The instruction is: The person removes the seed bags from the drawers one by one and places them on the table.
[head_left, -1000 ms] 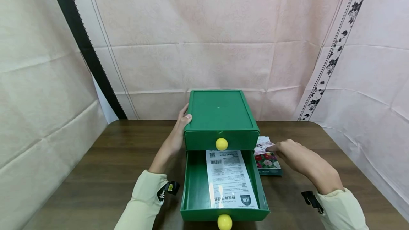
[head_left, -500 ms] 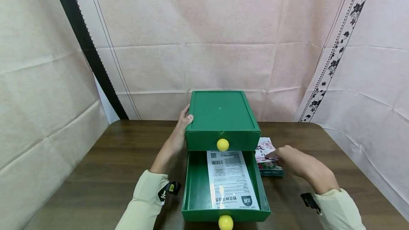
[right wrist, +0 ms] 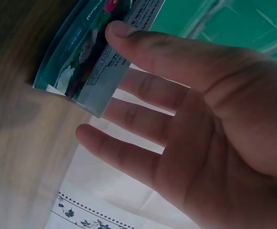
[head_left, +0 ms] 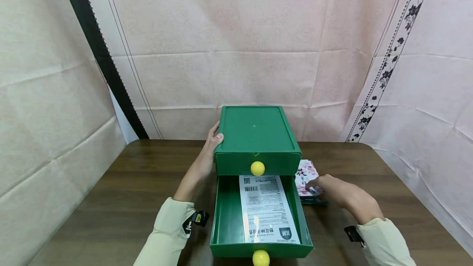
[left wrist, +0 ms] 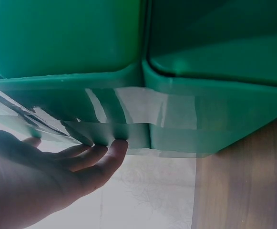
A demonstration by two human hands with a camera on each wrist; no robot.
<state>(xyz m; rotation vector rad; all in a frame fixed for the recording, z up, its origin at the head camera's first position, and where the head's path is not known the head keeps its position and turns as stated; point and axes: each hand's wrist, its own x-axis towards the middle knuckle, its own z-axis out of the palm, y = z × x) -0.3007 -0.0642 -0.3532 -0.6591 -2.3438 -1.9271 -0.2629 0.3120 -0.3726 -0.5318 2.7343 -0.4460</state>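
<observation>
In the head view my right hand (head_left: 334,192) pinches a pink-flowered seed packet (head_left: 306,173) beside the green drawer box (head_left: 255,128). The right wrist view shows the thumb on one face of that packet (right wrist: 100,90) and fingers behind it. Below lies a dark teal seed packet (head_left: 312,201) with a flower print, partly covered. My left hand (head_left: 207,153) rests against the box's left side; its fingertips touch the taped wall (left wrist: 138,136). The lower drawer (head_left: 227,225) is pulled out and holds a white printed packet (head_left: 267,210).
The upper drawer, with its yellow knob (head_left: 257,168), is closed. Another yellow knob (head_left: 260,257) sticks out at the front of the lower drawer. Everything stands on a brown wooden table (head_left: 148,200), with pale cloth (head_left: 236,44) hung around it.
My right hand has drawn the pink-flowered packet towards me, so it now covers most of the teal packet. The left hand and the drawers stay as they were.
</observation>
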